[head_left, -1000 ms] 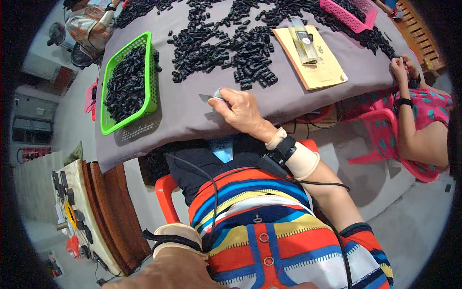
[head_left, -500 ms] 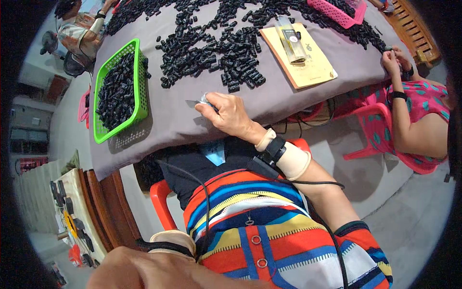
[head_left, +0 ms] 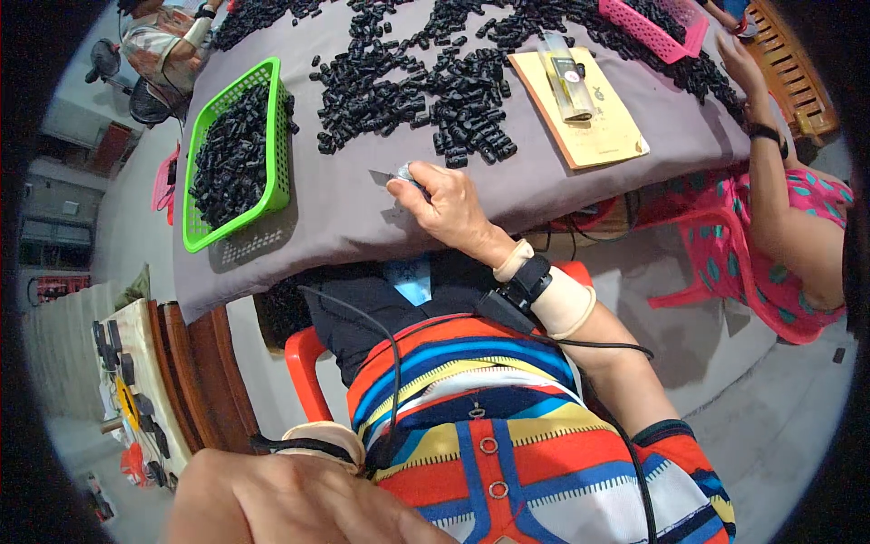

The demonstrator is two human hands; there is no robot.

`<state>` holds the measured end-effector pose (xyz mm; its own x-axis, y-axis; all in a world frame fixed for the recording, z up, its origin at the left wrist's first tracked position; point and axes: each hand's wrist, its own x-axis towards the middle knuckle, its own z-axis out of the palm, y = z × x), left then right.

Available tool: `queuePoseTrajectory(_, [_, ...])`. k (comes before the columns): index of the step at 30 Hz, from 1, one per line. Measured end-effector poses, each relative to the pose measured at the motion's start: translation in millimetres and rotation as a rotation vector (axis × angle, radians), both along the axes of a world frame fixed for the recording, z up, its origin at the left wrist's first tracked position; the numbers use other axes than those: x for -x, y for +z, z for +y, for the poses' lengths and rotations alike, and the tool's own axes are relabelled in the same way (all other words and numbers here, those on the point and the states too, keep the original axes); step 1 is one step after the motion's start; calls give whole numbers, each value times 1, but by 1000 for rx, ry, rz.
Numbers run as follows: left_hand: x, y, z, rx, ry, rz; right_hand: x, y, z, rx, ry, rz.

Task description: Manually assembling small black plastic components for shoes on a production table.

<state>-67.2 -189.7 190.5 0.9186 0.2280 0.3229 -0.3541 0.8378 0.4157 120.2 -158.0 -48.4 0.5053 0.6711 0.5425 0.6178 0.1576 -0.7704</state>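
My right hand is closed around a small knife. The short, pointed blade juts out to the left, and a pale bluish wrapping shows at the handle. The hand is just above the grey cloth, near the table's front edge. Beyond it lie heaps of small black ribbed plastic pieces. My left hand looms large at the lower left, close to the camera and in front of my striped top. Its back shows, but the fingers run out of the picture, and whether they hold anything is hidden.
A green basket full of black pieces stands on the left of the grey-covered table. A yellow booklet carries a clear plastic case. At the far right is a pink basket. Other people sit at the right and far left.
The table and its things sit slightly higher and further right in the picture. My right hand still grips the knife. The co-worker's hand on the right has lifted and reached further back.
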Motion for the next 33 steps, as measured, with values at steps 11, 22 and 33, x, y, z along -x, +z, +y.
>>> queuePoseTrajectory(11, [-69,-109,106,-1007,597,711,-16,14,-4,-108,-114,330])
queuePoseTrajectory(22, [-146,-211,111,-1779,714,645,-39,17,-8,-224,-181,453])
queuePoseTrajectory(33, [-142,-236,122,-1806,932,605,-35,6,-5,-156,-135,414])
